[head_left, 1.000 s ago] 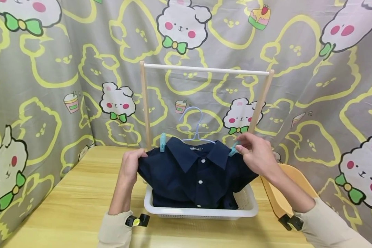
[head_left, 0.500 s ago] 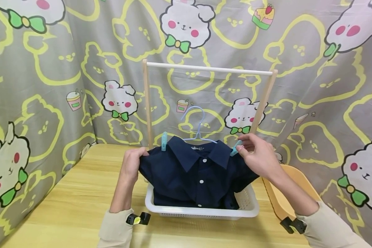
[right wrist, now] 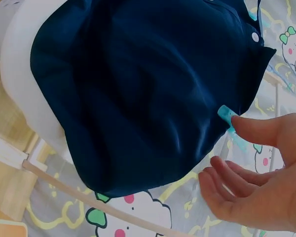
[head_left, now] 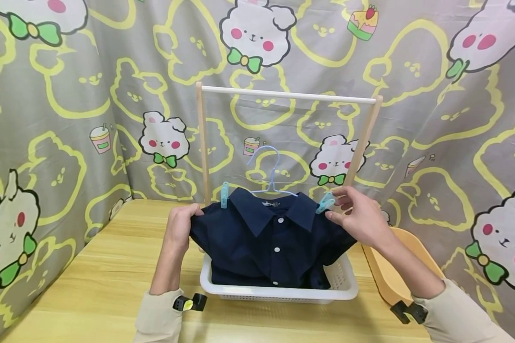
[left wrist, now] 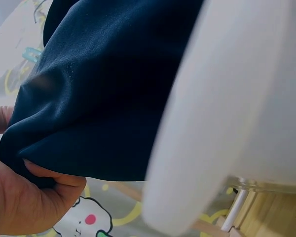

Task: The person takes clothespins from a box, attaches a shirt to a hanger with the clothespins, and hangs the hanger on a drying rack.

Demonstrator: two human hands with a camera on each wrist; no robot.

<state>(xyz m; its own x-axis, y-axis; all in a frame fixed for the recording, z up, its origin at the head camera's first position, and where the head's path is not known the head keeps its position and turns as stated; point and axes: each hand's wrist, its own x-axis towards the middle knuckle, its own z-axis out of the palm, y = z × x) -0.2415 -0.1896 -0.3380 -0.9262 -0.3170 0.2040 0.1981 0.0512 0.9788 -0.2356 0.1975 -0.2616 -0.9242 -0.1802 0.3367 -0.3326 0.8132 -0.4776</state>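
Observation:
A navy short-sleeved shirt [head_left: 257, 247] with white buttons sits on a pale blue hanger [head_left: 272, 174], its lower part inside a white basket [head_left: 279, 291]. My left hand [head_left: 181, 226] grips the edge of one sleeve, fingers curled round the cloth in the left wrist view. One teal clothespin [head_left: 225, 195] stands on the shoulder near that hand. A second clothespin [head_left: 325, 204] is clipped on the opposite shoulder, tilted. Beside it, my right hand [head_left: 360, 216] has its thumb tip at the clothespin [right wrist: 225, 113], with the other fingers spread apart from it.
Behind the basket rises a wooden rack with a white crossbar [head_left: 283, 95]. An orange tray [head_left: 405, 252] lies right of the basket, under the right forearm. Wooden table [head_left: 94, 281] surrounds the basket; a patterned curtain [head_left: 128, 95] hangs behind.
My right fingers have loosened from the clothespin on the right shoulder, which stays on the shirt. My left hand keeps its grip on the sleeve.

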